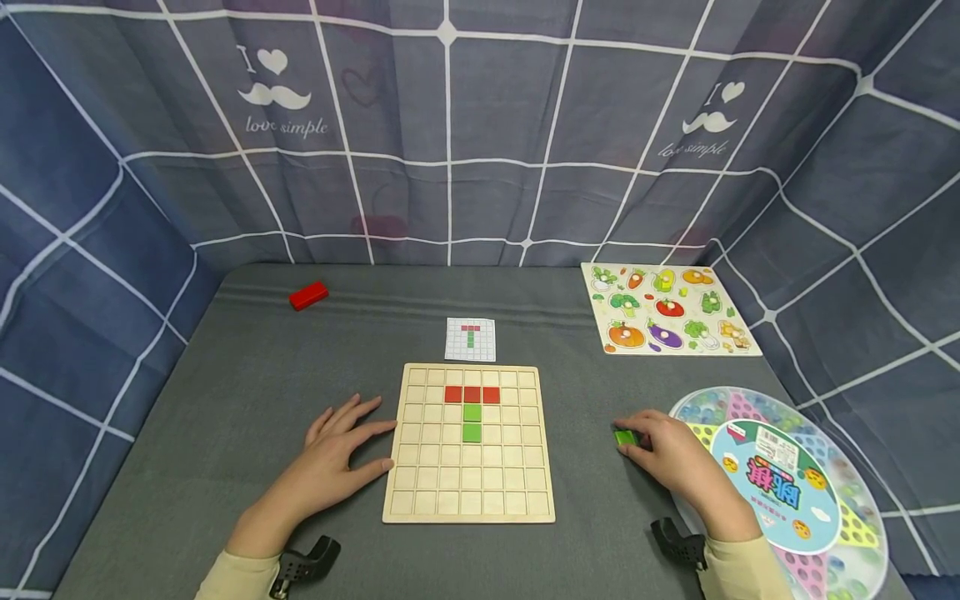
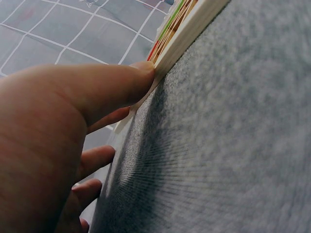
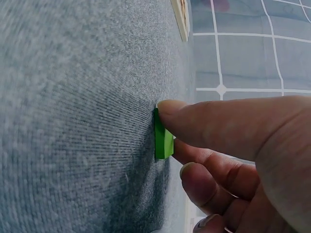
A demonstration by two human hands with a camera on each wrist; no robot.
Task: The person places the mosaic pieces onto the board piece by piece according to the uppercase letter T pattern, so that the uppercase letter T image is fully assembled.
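A square wooden grid board (image 1: 435, 483) lies in the middle of the table. Three red squares (image 1: 472, 394) form a row in it, with two green squares (image 1: 472, 423) in a column below the middle one. My left hand (image 1: 330, 458) rests at the board's left edge, fingers spread; the thumb touches the rim in the left wrist view. Off to the board's right, my right hand (image 1: 675, 458) pinches a small green block (image 3: 164, 138) between thumb and fingers, down at the table surface. Behind the board lies a pattern card (image 1: 470, 340) showing a red and green T.
A red block (image 1: 308, 296) lies at the back left. At the back right is a vegetable picture board (image 1: 667, 310). A round game board with a printed label (image 1: 776, 492) sits partly under my right forearm. Curtains (image 1: 480, 125) enclose the table's back and sides.
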